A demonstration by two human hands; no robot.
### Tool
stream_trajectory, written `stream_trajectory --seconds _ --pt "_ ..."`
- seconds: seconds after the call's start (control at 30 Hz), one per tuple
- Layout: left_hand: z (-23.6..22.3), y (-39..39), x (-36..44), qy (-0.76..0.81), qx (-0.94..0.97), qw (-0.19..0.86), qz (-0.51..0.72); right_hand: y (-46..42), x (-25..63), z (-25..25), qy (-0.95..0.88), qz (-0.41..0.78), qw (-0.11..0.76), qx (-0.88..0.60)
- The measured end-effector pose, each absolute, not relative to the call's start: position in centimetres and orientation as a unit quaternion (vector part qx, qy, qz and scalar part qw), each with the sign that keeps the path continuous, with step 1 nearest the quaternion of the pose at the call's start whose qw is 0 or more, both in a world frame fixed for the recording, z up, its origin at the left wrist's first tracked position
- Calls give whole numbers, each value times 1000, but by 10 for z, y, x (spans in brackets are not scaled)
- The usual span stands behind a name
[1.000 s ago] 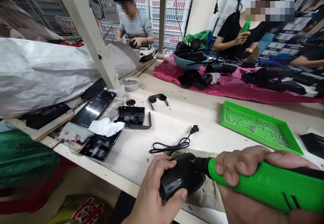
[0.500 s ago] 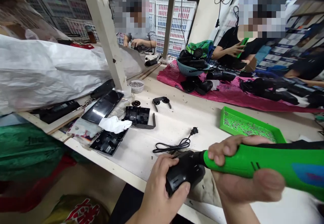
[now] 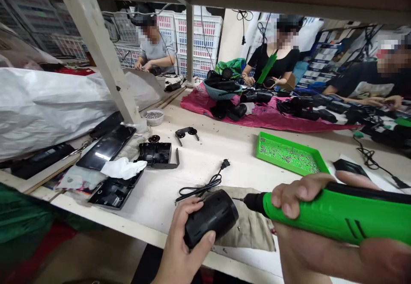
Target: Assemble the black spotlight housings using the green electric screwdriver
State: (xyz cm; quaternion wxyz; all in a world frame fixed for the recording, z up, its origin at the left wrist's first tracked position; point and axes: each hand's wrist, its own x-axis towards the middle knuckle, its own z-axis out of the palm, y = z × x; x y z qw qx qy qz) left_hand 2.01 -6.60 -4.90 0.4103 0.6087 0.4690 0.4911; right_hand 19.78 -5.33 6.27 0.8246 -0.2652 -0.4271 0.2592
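Note:
My left hand (image 3: 180,241) is wrapped round a black cylindrical housing (image 3: 210,217) at the near table edge, over a grey cloth (image 3: 248,228). My right hand (image 3: 308,228) grips a green electric screwdriver (image 3: 337,215). Its black tip and thin bit point left at the housing's end, with a small gap showing between chuck and housing. A black power cord (image 3: 205,183) with a plug lies coiled on the table just beyond the housing.
A green tray of screws (image 3: 289,155) sits to the right. Black plastic parts (image 3: 157,153), a white rag (image 3: 122,168) and a bowl of screws (image 3: 154,116) lie left. A post (image 3: 96,48) rises at left. Three other people work at the far side, by a pink cloth (image 3: 266,115).
The view has shifted right and up. The screwdriver has drawn back slightly from the housing, so its bit now shows. My left hand has turned the housing a little.

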Motion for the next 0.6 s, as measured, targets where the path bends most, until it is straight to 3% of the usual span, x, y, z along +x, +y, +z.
stream_trajectory --seconds 0.23,0.47,0.6 --pt "-44 -66 25 498 571 422 498 -52 185 61 -388 303 839 -231" --pt "-50 -65 25 476 627 363 498 -36 171 44 -454 362 785 -213" --pt "-53 -67 27 472 655 324 493 -32 167 35 -457 331 799 -208"
